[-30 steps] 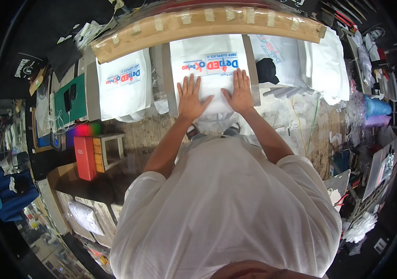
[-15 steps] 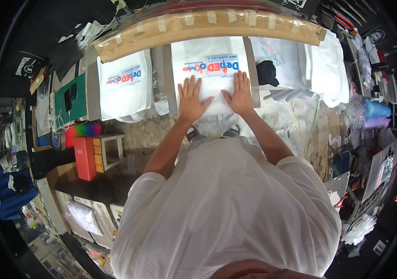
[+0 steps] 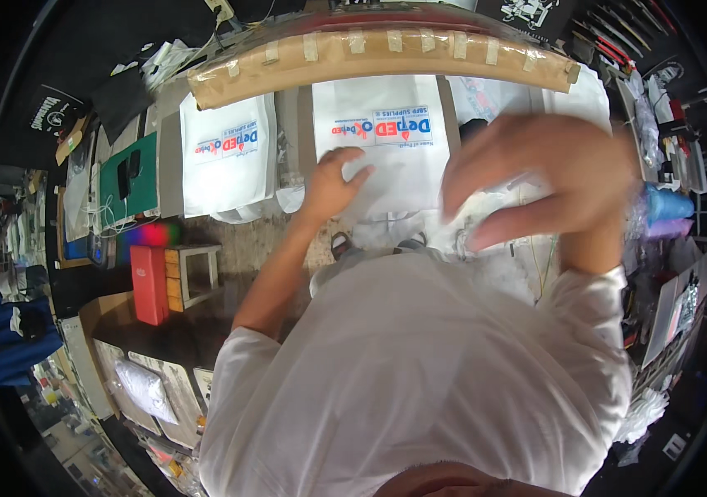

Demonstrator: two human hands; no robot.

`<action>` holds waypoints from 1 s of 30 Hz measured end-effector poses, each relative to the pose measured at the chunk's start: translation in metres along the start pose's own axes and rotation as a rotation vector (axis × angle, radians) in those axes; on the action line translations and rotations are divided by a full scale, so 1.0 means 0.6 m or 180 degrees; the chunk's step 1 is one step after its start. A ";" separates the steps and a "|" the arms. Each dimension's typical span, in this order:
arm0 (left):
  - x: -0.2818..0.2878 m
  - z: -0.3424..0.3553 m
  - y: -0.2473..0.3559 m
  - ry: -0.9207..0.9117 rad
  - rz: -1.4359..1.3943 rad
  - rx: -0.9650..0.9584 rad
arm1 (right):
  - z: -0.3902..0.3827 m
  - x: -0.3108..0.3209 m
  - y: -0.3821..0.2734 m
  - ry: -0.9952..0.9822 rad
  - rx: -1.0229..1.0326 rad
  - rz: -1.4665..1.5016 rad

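Observation:
A white bag with blue and red print lies flat on a grey board in front of me. My left hand is at the bag's left side near its lower part, fingers loosely bent, thumb apart, nothing in it. Raised high toward the camera is my right hand, large and blurred. Its thumb and fingers are apart, and no object shows between them. It hides the bag's right neighbour in part. Another printed white bag lies on a board to the left.
A long brown cardboard roll with tape strips spans the back. More white sheets lie to the right, beside a partly hidden black item. At left are a green board, a red box and a wooden stool.
Both hands were flat on the middle bag. My right hand has risen off it toward the camera and right. My left hand has drawn back slightly, its fingers now bent.

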State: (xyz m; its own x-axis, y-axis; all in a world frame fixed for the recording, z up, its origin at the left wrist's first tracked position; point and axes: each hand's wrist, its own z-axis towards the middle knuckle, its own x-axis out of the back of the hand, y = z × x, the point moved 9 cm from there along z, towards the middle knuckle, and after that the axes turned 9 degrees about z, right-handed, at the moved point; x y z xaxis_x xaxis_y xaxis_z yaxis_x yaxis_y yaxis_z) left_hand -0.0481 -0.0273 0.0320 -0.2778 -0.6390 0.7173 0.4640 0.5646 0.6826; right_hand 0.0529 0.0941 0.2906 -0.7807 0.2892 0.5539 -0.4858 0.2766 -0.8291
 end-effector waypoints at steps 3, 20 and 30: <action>0.049 0.003 0.126 -0.1155 -0.0534 -0.0590 | 0.003 0.117 -0.164 0.1109 0.0712 -0.1784; 0.270 0.054 0.301 0.0858 -0.0773 -0.1807 | 0.020 0.087 0.081 0.2492 0.0040 -0.0902; -0.042 0.065 0.131 -0.0268 -0.0084 -0.1712 | -0.002 -0.146 0.399 0.3472 -0.0583 -0.0838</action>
State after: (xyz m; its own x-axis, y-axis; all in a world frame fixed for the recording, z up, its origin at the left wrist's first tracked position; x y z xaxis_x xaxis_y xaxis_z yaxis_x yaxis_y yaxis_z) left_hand -0.0375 0.0537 0.0731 -0.3514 -0.5928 0.7246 0.8146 0.1878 0.5487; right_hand 0.0053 0.1360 0.0440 0.1394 0.8209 0.5537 -0.4496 0.5507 -0.7033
